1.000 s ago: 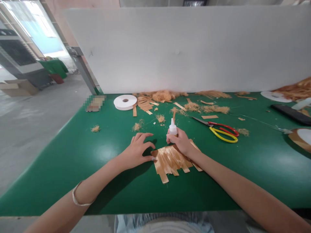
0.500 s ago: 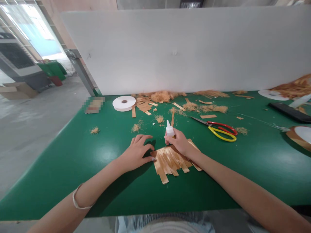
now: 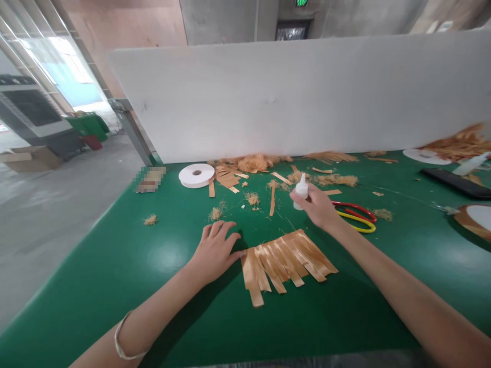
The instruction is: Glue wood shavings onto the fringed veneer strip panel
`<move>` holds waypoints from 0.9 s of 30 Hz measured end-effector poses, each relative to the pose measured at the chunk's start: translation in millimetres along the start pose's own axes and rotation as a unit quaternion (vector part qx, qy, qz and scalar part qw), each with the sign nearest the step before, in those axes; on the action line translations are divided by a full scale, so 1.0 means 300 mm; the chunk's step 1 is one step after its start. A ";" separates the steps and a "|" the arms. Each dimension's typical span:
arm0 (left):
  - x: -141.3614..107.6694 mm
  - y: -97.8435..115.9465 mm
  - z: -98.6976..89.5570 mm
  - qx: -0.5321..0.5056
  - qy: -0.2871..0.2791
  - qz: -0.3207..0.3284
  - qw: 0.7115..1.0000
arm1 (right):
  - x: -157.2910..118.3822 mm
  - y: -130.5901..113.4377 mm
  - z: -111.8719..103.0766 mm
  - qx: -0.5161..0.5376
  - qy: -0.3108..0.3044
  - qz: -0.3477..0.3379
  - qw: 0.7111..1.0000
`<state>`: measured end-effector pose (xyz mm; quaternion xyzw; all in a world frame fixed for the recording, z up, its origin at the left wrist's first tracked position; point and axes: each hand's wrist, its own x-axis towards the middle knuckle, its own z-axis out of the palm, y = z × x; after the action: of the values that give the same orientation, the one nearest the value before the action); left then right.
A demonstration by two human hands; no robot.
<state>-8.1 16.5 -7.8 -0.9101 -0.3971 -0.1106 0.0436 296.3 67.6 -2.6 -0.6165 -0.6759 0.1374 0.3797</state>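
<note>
A fan of overlapping tan ribbon strips (image 3: 284, 258) lies flat on the green table (image 3: 184, 312), joined along its far edge, with loose ends toward me. My left hand (image 3: 218, 250) rests on the table at its left side, fingers spread, the thumb tip touching the corner of the strips. Up and to the right of them, my right hand (image 3: 316, 204) grips a small white glue bottle (image 3: 301, 190), its nozzle pointing up. Behind that hand are scissors (image 3: 356, 217) with one red and one yellow handle; their blades are hidden.
Beyond the hands lie a white ribbon roll (image 3: 196, 175), cut strips (image 3: 228, 176) and frayed fibre clumps (image 3: 255, 162). At right are a black phone (image 3: 456, 183) and a tan roll (image 3: 475, 220). A white board (image 3: 268, 97) stands along the back edge.
My right hand has lifted the glue bottle away from the strips, up and to the right, uncovering their right part. My left hand stays beside them. The view has tilted upward a little.
</note>
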 end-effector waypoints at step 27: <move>-0.017 0.019 -0.033 -0.161 -0.099 0.055 0.981 | -0.001 0.190 -0.189 -0.406 -0.124 0.212 0.880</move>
<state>-8.8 7.3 0.8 -0.9321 -0.3257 -0.0801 -0.1366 376.6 62.9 -1.8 -0.8229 -0.5674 0.0035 -0.0293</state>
